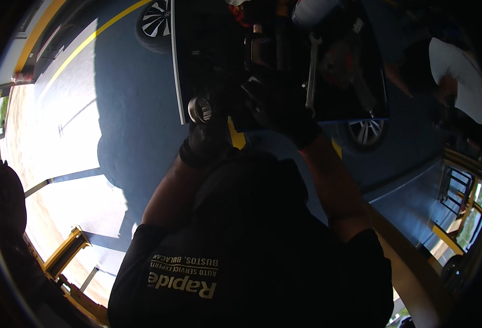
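Note:
My left hand (205,139), in a black glove, is closed around a short silver metal cylinder with a ridged opening, which looks like a large socket (200,110). My right hand (279,106), also gloved in black, reaches over the dark tool surface (208,33). Its fingers merge with the shadow, so whether they grip anything is hard to see. Just right of that hand lies a long combination wrench (312,71). Farther right rests another metal tool (364,98), partly lost in the dark.
Bottle-like items and a red object (243,15) stand at the far edge of the tool surface. Car wheels show at upper left (157,24) and right (366,133). Another person in a white shirt (459,76) is at the right. Yellow lift parts (68,252) stand lower left.

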